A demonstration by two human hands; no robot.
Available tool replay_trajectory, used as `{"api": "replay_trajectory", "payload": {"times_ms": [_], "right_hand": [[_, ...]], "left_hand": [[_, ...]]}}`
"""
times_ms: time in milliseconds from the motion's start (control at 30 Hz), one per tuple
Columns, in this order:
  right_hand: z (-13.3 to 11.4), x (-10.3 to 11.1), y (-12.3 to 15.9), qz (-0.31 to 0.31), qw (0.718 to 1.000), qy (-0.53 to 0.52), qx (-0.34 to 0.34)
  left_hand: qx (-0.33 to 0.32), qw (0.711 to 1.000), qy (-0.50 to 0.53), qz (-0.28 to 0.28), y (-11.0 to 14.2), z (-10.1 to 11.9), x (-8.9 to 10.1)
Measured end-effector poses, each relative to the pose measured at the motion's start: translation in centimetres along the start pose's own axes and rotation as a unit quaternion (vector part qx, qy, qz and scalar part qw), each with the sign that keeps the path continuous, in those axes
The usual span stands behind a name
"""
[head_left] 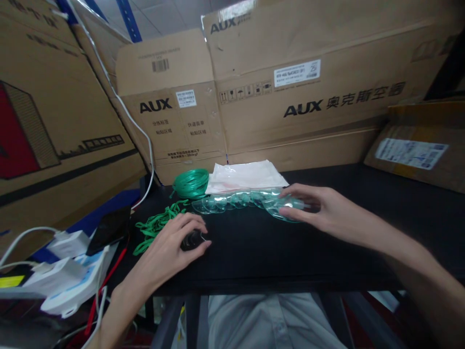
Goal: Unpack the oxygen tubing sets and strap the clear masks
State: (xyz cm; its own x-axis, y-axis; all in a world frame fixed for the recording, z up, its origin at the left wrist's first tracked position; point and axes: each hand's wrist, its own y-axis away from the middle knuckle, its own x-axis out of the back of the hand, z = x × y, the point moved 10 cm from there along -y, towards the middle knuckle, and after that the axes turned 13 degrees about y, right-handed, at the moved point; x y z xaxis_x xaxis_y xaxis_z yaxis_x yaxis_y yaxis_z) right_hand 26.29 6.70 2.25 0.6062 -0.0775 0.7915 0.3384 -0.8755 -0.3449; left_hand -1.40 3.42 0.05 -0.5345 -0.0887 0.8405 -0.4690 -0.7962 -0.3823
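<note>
My right hand (314, 206) has its fingers and thumb around the rightmost clear green oxygen mask (279, 208). That mask lies at the end of a row of nested masks (232, 199) on the black table. Further left, my left hand (178, 242) is curled just above the tabletop, its thumb near the fingertips. Something dark with a thin bright edge shows inside its grip, too unclear to name. Green elastic straps (156, 225) lie in a tangle beside this hand. Behind them rests a coil of green tubing (191, 183).
White plastic bags (247, 177) lie behind the masks. Large cardboard boxes (254, 111) wall off the back, and another box (417, 150) stands at right. A power strip (78, 281) with plugs, a dark phone (109, 230) and cables are at left.
</note>
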Motion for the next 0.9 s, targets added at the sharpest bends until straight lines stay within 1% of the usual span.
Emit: {"api": "replay_trajectory", "payload": {"times_ms": [100, 233, 300, 400, 467, 533, 600, 667, 700, 733, 800, 900], "right_hand": [[2.1, 1.6, 2.0, 0.007, 0.999, -0.018, -0.033], [5.5, 5.0, 4.0, 0.068, 0.993, 0.000, -0.093], [6.9, 6.2, 4.2, 0.088, 0.990, 0.019, -0.105], [8.6, 6.3, 3.4, 0.082, 0.990, 0.035, -0.106], [9.2, 5.5, 2.4, 0.074, 0.992, 0.036, -0.100], [9.2, 4.3, 1.3, 0.061, 0.995, 0.019, -0.080], [8.9, 3.1, 0.2, 0.054, 0.997, -0.001, -0.054], [8.7, 2.4, -0.5, 0.057, 0.998, -0.007, -0.038], [8.7, 2.1, -0.7, 0.059, 0.998, -0.005, -0.035], [8.8, 1.9, -0.9, 0.059, 0.998, -0.002, -0.033], [9.0, 1.5, -1.2, 0.054, 0.998, 0.002, -0.031], [9.2, 1.1, -1.4, 0.036, 0.999, 0.028, -0.027]], "left_hand": [[0.016, 0.997, -0.066, -0.030, 0.3, -1.2, -1.0], [0.030, 0.994, -0.104, -0.033, 0.6, -2.7, -0.9], [0.029, 0.993, -0.112, -0.032, 0.9, -3.3, -0.6], [0.021, 0.993, -0.110, -0.020, 1.2, -3.4, -0.6], [0.010, 0.995, -0.101, -0.004, 0.6, -2.3, -0.9], [-0.010, 0.996, -0.085, 0.010, -1.1, 0.1, -1.7], [-0.041, 0.997, -0.067, 0.015, -3.7, 3.3, -3.0], [-0.095, 0.995, -0.040, -0.002, -6.8, 6.9, -4.8], [-0.123, 0.992, -0.027, 0.000, -8.4, 8.4, -5.5], [-0.140, 0.990, -0.020, -0.003, -9.8, 9.5, -6.2], [-0.161, 0.987, -0.013, -0.006, -12.3, 10.5, -7.7], [-0.165, 0.985, -0.014, -0.042, -14.5, 10.0, -10.2]]}}
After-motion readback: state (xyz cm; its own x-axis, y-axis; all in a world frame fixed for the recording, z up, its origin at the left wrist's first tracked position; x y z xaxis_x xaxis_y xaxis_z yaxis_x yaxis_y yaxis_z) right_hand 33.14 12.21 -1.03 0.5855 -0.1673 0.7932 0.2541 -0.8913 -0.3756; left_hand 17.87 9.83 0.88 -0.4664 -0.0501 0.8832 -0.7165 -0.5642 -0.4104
